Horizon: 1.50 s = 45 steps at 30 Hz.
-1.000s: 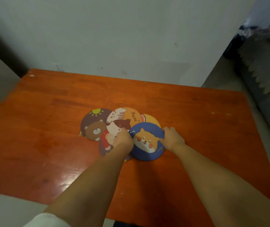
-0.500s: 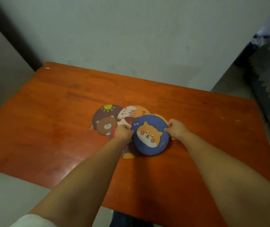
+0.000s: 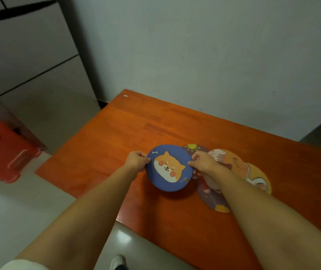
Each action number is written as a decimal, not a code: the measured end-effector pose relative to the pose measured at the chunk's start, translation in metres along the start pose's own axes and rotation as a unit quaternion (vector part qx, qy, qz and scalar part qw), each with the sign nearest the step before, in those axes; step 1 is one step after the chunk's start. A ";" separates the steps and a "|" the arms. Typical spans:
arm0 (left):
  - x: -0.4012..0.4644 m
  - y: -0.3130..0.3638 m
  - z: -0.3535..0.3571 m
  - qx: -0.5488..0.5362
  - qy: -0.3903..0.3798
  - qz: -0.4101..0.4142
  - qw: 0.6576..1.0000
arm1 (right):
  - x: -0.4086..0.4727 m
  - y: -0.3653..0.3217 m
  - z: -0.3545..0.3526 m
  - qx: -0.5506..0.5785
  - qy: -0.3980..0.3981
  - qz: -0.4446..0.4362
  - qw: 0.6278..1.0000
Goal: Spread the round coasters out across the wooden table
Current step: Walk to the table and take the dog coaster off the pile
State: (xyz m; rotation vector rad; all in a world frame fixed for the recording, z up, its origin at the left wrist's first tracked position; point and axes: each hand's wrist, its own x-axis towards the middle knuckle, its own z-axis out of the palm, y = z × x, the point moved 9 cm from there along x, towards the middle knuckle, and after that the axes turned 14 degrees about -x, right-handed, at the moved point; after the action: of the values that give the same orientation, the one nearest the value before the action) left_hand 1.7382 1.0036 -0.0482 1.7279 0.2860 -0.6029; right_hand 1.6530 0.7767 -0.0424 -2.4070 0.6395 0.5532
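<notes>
A blue round coaster with an orange dog face [image 3: 169, 168] is held between both hands above the orange wooden table [image 3: 117, 137]. My left hand [image 3: 137, 160] pinches its left rim and my right hand [image 3: 202, 161] pinches its right rim. To the right lies an overlapping pile of coasters: a brown one with a yellow sun [image 3: 193, 147] partly hidden behind the blue one, an orange one with a white cat [image 3: 231, 162], a yellow one [image 3: 260, 179], and a dark one [image 3: 212, 199] under my right forearm.
The table's left edge and near edge are close to my hands. A red plastic stool [image 3: 2, 152] stands on the pale tiled floor at the left. A white wall runs behind the table. A shoe [image 3: 117, 262] shows below.
Both hands have carried the blue dog coaster to the left, off the pile toward the table's left part. The camera has swung left.
</notes>
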 end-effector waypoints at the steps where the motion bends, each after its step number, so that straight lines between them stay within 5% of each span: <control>1: 0.007 -0.003 -0.022 0.001 0.002 -0.006 1.000 | 0.003 -0.017 0.014 0.000 -0.006 0.005 1.000; 17: 0.092 -0.029 -0.227 0.154 0.044 0.010 0.987 | 0.037 -0.182 0.162 0.053 -0.014 0.075 0.996; 27: 0.115 -0.027 -0.210 0.293 0.014 0.093 0.952 | 0.045 -0.176 0.176 -0.060 0.018 0.073 0.995; 35: 0.114 -0.022 -0.203 0.337 -0.006 0.069 0.939 | 0.038 -0.161 0.148 -0.142 0.050 0.089 0.985; 45: 0.087 0.035 -0.075 0.322 -0.100 0.146 0.930 | -0.014 -0.074 0.064 -0.108 0.095 0.127 0.981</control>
State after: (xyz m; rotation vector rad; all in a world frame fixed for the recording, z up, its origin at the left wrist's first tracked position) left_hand 1.8460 1.0556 -0.0547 2.2552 -0.3547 -0.6899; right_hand 1.6676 0.8742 -0.0516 -2.6213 1.0270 0.5233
